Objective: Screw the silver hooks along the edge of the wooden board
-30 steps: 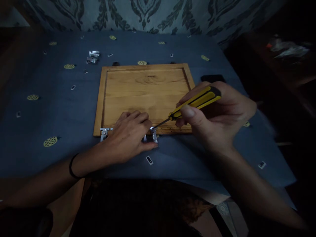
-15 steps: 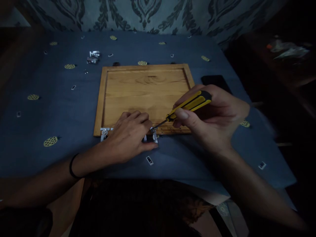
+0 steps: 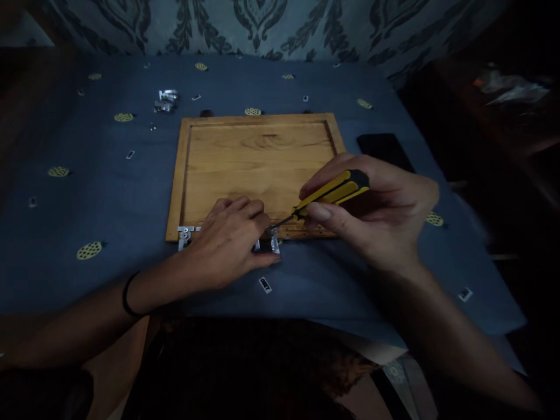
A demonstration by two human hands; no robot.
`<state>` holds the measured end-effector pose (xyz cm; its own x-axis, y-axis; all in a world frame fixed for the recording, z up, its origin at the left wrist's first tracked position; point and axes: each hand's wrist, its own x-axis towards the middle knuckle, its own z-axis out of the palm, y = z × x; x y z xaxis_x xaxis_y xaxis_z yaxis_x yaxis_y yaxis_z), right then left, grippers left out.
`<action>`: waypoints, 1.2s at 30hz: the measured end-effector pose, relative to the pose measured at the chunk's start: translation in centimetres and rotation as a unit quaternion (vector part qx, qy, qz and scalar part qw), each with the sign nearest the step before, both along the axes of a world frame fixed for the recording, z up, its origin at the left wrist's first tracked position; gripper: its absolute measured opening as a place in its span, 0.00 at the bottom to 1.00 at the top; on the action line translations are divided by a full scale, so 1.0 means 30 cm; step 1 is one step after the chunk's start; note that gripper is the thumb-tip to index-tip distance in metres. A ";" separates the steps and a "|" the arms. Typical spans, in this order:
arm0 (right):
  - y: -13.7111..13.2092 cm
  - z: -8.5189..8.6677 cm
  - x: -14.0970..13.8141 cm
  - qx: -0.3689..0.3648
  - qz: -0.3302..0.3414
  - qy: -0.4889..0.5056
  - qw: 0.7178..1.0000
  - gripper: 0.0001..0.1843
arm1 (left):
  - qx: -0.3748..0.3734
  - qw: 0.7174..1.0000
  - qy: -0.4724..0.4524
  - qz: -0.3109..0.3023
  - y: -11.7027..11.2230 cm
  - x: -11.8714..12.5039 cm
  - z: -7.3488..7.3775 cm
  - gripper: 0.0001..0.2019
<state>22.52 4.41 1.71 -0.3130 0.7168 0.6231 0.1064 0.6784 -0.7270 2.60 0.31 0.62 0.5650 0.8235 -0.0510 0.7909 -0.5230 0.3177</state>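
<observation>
My right hand (image 3: 380,204) is closed around the yellow and black handle of a screwdriver (image 3: 332,195). Its shaft slants down to the left, and the tip meets a silver metal hinge (image 3: 275,240) at the near edge of a framed wooden panel (image 3: 258,157). My left hand (image 3: 231,239) grips that hinge, thumb on its near side and curled fingers over the panel's edge; the fingers partly cover it. Another silver hinge (image 3: 185,234) sits at the panel's near left corner, beside my left wrist.
The panel lies on a blue patterned cloth (image 3: 109,204). Loose silver hinges (image 3: 166,100) lie at the back left, with tiny screws (image 3: 153,126) close by. A dark phone (image 3: 385,150) rests right of the panel. Patterned fabric (image 3: 258,26) hangs behind the table.
The screwdriver's handle has dropped slightly and shifted a little left with my right hand, its tip staying at the hinge. My left hand keeps its place.
</observation>
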 end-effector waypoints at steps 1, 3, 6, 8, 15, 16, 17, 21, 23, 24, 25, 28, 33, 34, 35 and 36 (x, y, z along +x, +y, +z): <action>-0.001 0.001 0.003 -0.003 0.005 -0.007 1.000 0.04 | 0.001 1.000 0.000 0.000 0.000 0.000 -0.001 0.19; -0.003 0.003 0.008 -0.001 0.020 -0.016 1.000 0.06 | 0.005 1.000 -0.002 -0.001 0.000 0.000 -0.002 0.19; -0.001 0.006 0.015 0.012 0.040 -0.030 0.999 0.07 | 0.012 1.000 -0.009 -0.004 0.000 -0.002 -0.004 0.19; 0.002 0.007 0.018 0.019 0.042 -0.040 0.998 0.07 | 0.009 1.000 -0.012 -0.005 -0.001 -0.003 -0.004 0.18; -0.002 -0.012 0.000 0.041 -0.003 -0.027 0.999 0.08 | 0.023 1.000 0.000 -0.002 0.000 -0.003 -0.005 0.19; -0.004 -0.015 -0.004 0.043 -0.015 -0.024 0.999 0.09 | 0.027 1.000 -0.001 -0.004 0.000 -0.003 -0.006 0.18; -0.006 -0.017 -0.007 0.045 -0.025 -0.022 0.998 0.11 | 0.030 1.000 -0.002 -0.006 0.000 -0.004 -0.008 0.18; -0.008 -0.018 -0.012 0.036 -0.038 -0.016 0.998 0.14 | 0.035 0.999 -0.006 -0.006 0.000 -0.005 -0.011 0.17; -0.004 -0.016 -0.013 0.032 -0.030 -0.005 0.999 0.13 | 0.032 0.999 -0.003 -0.003 -0.001 -0.004 -0.010 0.18; -0.002 -0.015 -0.013 0.030 -0.025 0.001 0.999 0.12 | 0.030 1.000 -0.001 -0.003 -0.001 -0.003 -0.010 0.18; 0.001 -0.014 -0.014 0.028 -0.022 0.005 0.999 0.12 | 0.029 1.000 0.000 -0.004 -0.001 -0.003 -0.009 0.18; 0.004 -0.013 -0.013 0.026 -0.012 -0.002 1.000 0.10 | 0.034 0.999 -0.004 -0.006 -0.001 -0.003 -0.009 0.18; -0.019 -0.016 -0.005 0.020 -0.041 0.027 0.999 0.07 | 0.034 0.999 -0.008 -0.005 -0.001 -0.006 -0.011 0.17; -0.026 -0.017 -0.003 0.014 -0.064 0.044 0.997 0.07 | 0.031 0.999 -0.009 -0.006 -0.001 -0.006 -0.011 0.17; -0.033 -0.017 -0.002 0.001 -0.091 0.055 0.994 0.08 | 0.028 1.000 -0.009 -0.006 0.000 -0.006 -0.010 0.17; -0.039 -0.018 -0.001 -0.009 -0.112 0.061 0.992 0.09 | 0.024 1.000 -0.010 -0.005 0.000 -0.006 -0.009 0.17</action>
<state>22.48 3.24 1.18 -0.0664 0.7715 0.6328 0.1633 0.6340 -0.7559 2.43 0.31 0.34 0.5739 0.8189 0.0005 0.7792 -0.5463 0.3072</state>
